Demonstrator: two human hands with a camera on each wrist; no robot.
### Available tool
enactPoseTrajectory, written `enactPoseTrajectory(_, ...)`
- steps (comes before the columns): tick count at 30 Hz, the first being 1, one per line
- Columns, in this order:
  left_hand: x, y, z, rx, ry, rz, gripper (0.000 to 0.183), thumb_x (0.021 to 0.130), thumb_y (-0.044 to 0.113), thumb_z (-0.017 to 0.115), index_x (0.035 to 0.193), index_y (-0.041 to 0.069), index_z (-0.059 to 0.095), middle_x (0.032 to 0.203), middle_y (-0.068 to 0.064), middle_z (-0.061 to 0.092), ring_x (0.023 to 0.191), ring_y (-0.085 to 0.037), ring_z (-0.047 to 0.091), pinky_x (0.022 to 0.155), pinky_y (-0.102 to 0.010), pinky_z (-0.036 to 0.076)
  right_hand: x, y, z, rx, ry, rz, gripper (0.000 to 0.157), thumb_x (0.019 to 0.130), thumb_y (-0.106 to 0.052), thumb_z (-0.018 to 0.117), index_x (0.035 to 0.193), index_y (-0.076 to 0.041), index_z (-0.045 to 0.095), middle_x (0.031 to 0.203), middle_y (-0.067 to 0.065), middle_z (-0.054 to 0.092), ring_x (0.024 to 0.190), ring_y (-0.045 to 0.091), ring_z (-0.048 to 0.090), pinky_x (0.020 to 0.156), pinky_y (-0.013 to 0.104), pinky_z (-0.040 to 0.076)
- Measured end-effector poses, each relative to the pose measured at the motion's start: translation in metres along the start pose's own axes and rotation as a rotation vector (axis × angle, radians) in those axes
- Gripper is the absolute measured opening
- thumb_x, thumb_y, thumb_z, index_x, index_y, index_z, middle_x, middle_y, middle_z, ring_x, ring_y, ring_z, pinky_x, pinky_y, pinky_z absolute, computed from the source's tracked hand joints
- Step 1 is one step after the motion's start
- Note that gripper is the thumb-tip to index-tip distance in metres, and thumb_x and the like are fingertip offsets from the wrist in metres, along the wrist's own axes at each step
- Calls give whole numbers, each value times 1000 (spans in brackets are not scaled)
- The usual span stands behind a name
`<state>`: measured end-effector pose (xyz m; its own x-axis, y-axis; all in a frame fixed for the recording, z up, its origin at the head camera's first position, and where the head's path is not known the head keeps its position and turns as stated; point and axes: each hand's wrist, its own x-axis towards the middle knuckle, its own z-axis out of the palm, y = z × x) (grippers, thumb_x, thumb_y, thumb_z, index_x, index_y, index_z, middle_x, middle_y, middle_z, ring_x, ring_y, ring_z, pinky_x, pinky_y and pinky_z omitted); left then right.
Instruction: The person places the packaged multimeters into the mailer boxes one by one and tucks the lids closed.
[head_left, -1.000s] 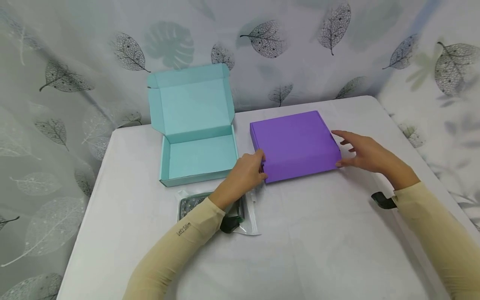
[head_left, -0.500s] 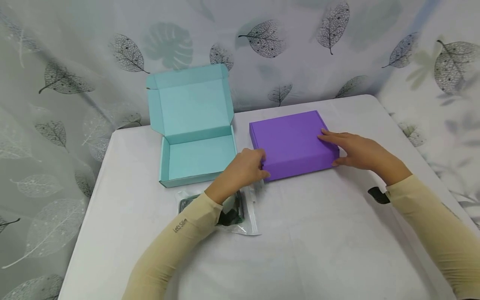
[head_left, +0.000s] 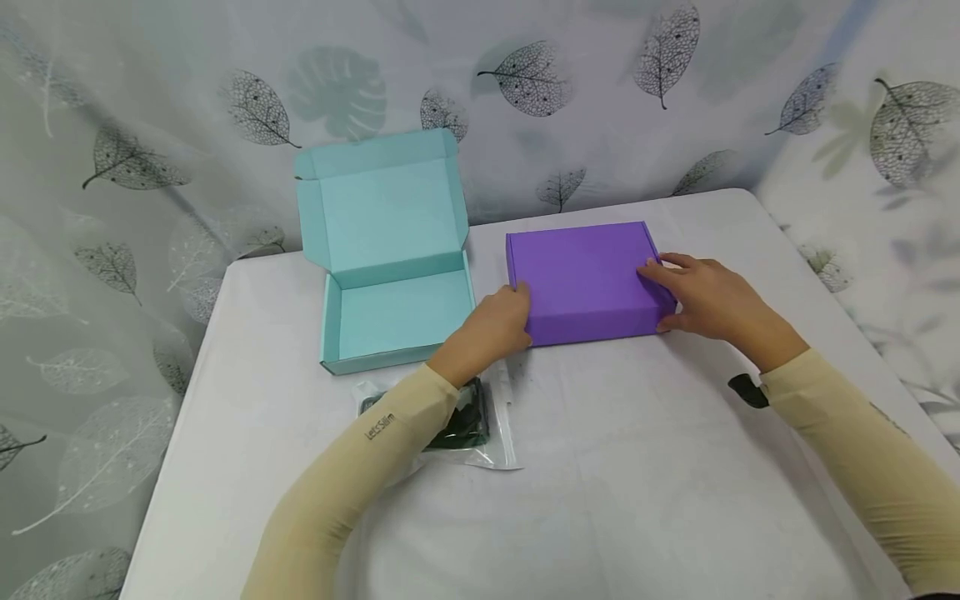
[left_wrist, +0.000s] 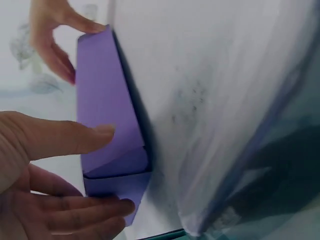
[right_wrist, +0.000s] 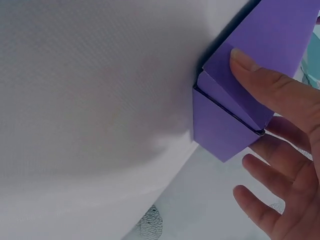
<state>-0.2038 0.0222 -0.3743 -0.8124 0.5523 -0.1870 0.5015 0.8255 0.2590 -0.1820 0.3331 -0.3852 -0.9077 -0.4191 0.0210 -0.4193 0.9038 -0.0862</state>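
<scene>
A purple cardboard box (head_left: 585,271) with its lid down lies at the back right of the table in the head view. My left hand (head_left: 491,325) grips its front left corner. In the left wrist view the left thumb lies on the front face and the fingers lie along the side of the box (left_wrist: 102,100). My right hand (head_left: 708,300) holds the opposite end, fingers at the top edge. The right wrist view shows its thumb on the front of the box (right_wrist: 227,125), one finger against the side and other fingers spread off it.
Left of the purple box stands a teal box (head_left: 401,312), lid raised, nothing inside. A clear zip bag (head_left: 502,437) with a dark item lies in front of it, partly under my left forearm. A leaf-print curtain (head_left: 525,83) hangs behind the white table (head_left: 637,467).
My right hand has moved left onto the box's right end. The front flap, earlier slanting outward, now stands more upright, and the box has turned slightly so its front edge is more level.
</scene>
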Motion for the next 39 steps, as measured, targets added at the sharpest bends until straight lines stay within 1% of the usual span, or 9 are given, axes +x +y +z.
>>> enactPoseTrajectory(2,2,-1,2,53,3,6,65,83,15,67,133,-12,36,111,-21,54,88,-29,60,70,-35,51,1,-1,0,-12,-3,-3,86,61,-23,88,134,-7,47,133,27,43,104,52,49,78,60,42)
enactPoseTrajectory(5,4,-2,3,141,37,31,48,85,9,59,125,-13,44,101,-19,56,78,-28,61,61,-35,51,3,-1,2,-16,2,-13,85,61,-22,88,133,-4,47,132,28,44,106,51,49,81,59,42)
enactPoseTrajectory(9,5,-3,4,215,92,71,27,85,5,59,109,-7,57,89,-14,56,71,-26,60,56,-37,51,5,-2,3,-30,21,-39,84,60,-22,89,131,0,49,130,27,46,110,48,48,87,58,39)
enactPoseTrajectory(13,7,-3,4,259,119,102,13,84,3,61,96,1,65,87,-10,58,71,-25,59,56,-38,51,7,-2,5,-34,27,-49,83,60,-22,88,130,1,49,130,27,47,112,47,47,89,58,39)
enactPoseTrajectory(18,10,-3,4,315,137,126,9,84,4,62,91,6,67,87,-9,62,72,-22,60,56,-38,51,10,0,7,-42,49,-75,82,60,-21,89,129,1,49,128,27,49,110,47,49,89,57,40)
enactPoseTrajectory(25,14,-4,4,334,148,145,7,84,3,61,87,7,66,82,-8,64,69,-22,61,55,-37,51,13,-1,8,-67,88,-126,79,59,-16,88,126,3,50,123,30,52,105,47,52,84,56,43)
enactPoseTrajectory(30,17,-5,7,333,149,162,7,84,3,61,83,8,66,78,-7,63,66,-21,59,54,-36,50,11,-3,8,-123,60,-141,74,63,-18,87,123,8,52,122,29,53,110,44,51,87,54,42)
enactPoseTrajectory(33,19,-4,11,321,150,171,9,83,2,61,80,9,65,74,-5,62,62,-19,57,52,-34,48,10,-3,8,-147,34,-139,72,63,-20,86,121,9,53,122,29,53,112,43,49,89,53,41)
enactPoseTrajectory(39,20,-3,15,314,179,154,9,83,1,60,79,9,64,73,-5,62,61,-19,56,51,-35,48,13,-2,5,-163,18,-157,70,62,-20,86,118,9,55,119,29,55,111,43,50,92,53,39)
